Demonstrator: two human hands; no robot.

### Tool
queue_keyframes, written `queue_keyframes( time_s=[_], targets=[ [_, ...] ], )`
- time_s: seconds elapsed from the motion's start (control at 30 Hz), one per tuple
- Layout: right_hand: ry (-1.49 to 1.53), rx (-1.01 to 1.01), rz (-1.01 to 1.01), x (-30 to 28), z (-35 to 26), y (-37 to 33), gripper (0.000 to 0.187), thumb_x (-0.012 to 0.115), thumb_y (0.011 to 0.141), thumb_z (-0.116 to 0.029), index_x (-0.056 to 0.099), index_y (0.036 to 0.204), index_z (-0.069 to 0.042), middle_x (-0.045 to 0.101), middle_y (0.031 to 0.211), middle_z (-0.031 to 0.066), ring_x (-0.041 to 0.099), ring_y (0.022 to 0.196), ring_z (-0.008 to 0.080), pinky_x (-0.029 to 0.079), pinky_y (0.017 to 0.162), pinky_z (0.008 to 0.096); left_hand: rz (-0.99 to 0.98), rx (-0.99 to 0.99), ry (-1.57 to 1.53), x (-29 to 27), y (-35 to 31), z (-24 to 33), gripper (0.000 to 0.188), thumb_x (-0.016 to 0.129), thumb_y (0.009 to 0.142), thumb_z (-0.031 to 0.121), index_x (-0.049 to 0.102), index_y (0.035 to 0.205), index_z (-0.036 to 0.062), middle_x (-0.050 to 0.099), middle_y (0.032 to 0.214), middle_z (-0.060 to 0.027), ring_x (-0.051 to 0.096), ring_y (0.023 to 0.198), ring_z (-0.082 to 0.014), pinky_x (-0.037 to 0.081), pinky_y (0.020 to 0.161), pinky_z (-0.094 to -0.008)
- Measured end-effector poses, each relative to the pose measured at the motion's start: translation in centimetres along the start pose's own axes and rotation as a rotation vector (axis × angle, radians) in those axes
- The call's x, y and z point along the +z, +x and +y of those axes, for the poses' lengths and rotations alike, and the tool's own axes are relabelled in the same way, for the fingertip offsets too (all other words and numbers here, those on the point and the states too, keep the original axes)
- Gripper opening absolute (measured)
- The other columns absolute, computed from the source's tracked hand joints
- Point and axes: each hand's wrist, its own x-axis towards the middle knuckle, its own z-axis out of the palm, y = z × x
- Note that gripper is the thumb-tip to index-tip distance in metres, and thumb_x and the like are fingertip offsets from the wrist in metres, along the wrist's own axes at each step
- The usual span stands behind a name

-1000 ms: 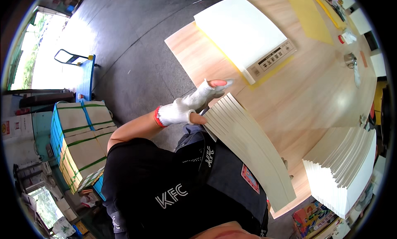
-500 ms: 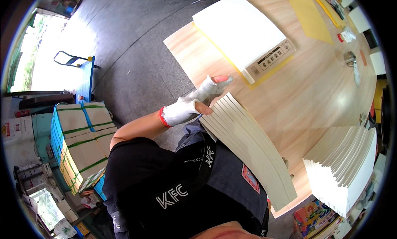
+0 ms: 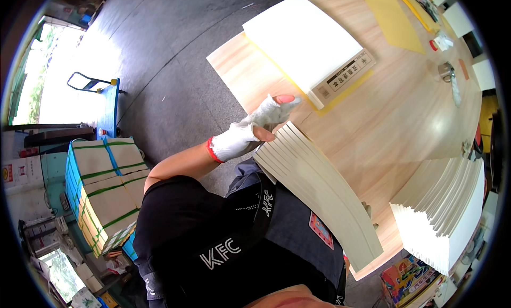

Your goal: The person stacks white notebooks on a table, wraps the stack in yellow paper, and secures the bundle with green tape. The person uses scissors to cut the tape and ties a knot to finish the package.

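Observation:
A thick bundle of cream-coloured pads or books [image 3: 324,196], several pressed side by side, leans over the table's near edge against my body. At its upper left end is my left hand [image 3: 247,132], in a white fingerless glove with a red cuff. The thumb lies on the bundle's corner, and the other fingers reach past its far side. Most of my right hand [image 3: 367,208] is hidden behind the bundle; only fingertips curl round the right edge, low down. Beyond the bundle, a white paper stack [image 3: 306,39] with a brown printed end band rests on a yellow sheet.
The pale wooden table [image 3: 388,132] curves to the right. On it stand a fanned stack of white-edged pads [image 3: 442,207], a yellow sheet [image 3: 391,20] and a metal tape roll [image 3: 446,71]. Leftward are strapped bundles [image 3: 109,183] and a blue trolley [image 3: 108,108].
The view has shifted slightly, so the table things sit a little further left. Both hands keep their places on the bundle, with hardly any movement.

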Motion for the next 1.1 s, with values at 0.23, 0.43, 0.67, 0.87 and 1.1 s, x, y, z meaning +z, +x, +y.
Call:
queue_keyframes(
  time_s=[0.23,0.43,0.67,0.87,1.1],
  targets=[
    [0.001,0.005,0.000,0.3,0.1,-0.4,0.039,0.069,0.075,-0.018,0.063,0.112,-0.007,0.064,0.111,0.0104,0.060,0.102,0.0295,0.049,0.086,0.0407,0.010,0.073,0.008,0.0,1.1,0.1,0.082,0.066,0.072,0.026,0.029,0.144,0.0173,0.022,0.154,-0.0113,0.013,0.144,-0.0296,0.008,0.117,-0.0433],
    [0.009,0.004,0.008,0.6,0.2,-0.9,0.039,0.070,0.074,-0.017,0.064,0.111,-0.007,0.064,0.110,0.0101,0.060,0.102,0.0295,0.049,0.086,0.0409,0.000,0.038,-0.120,-2.6,1.9,-1.2,0.084,0.069,0.075,0.031,0.027,0.145,0.0118,0.030,0.149,-0.0135,0.024,0.141,-0.0282,0.019,0.116,-0.0418],
    [0.010,-0.009,0.009,0.7,0.5,-1.2,0.039,0.070,0.073,-0.017,0.064,0.111,-0.007,0.065,0.109,0.0098,0.060,0.101,0.0295,0.049,0.086,0.0411,-0.187,-0.079,1.392,-7.5,0.4,-7.4,0.073,0.063,0.087,0.021,0.022,0.145,0.0040,0.047,0.135,-0.0167,0.057,0.115,-0.0257,0.048,0.095,-0.0322],
    [0.006,-0.001,0.016,0.8,0.6,-1.7,0.039,0.071,0.072,-0.016,0.065,0.110,-0.008,0.065,0.108,0.0095,0.061,0.101,0.0295,0.049,0.086,0.0413,-0.117,0.253,1.037,-6.1,2.7,-8.7,0.066,0.067,0.085,0.026,0.034,0.140,0.0089,0.062,0.111,-0.0079,0.066,0.096,-0.0204,0.054,0.075,-0.0274],
    [0.002,-0.004,0.023,1.1,1.0,-2.7,0.039,0.071,0.071,-0.016,0.065,0.109,-0.008,0.066,0.107,0.0091,0.061,0.100,0.0295,0.049,0.086,0.0415,-0.113,0.392,1.202,-5.2,3.5,-7.3,0.044,0.073,0.083,0.022,0.052,0.116,0.0011,0.063,0.110,-0.0116,0.068,0.090,-0.0187,0.056,0.073,-0.0278]
  ],
)
